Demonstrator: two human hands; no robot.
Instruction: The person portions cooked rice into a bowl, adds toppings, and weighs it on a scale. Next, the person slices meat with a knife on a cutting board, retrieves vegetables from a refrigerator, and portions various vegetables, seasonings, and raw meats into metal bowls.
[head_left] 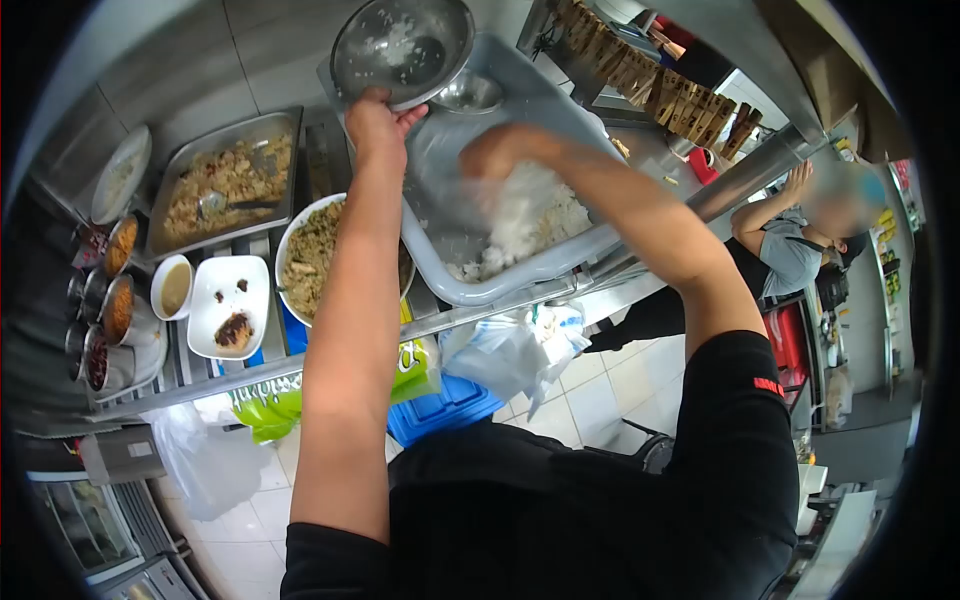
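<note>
- White rice lies heaped at the near end of a grey tub.
- The right hand is blurred above the rice; I cannot tell its grip.
- The left hand's grip pinches the rim of a metal bowl with rice grains inside, tilted over the tub's far end.
- A smaller metal bowl sits in the tub, beneath.
- Left of the tub: a white bowl of food, then a metal tray.

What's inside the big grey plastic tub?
In the grey tub: white rice and a small metal bowl, partly hidden. Whatever lies behind the blurred right hand, its forearm and the larger bowl held by the left hand is covered.
</note>
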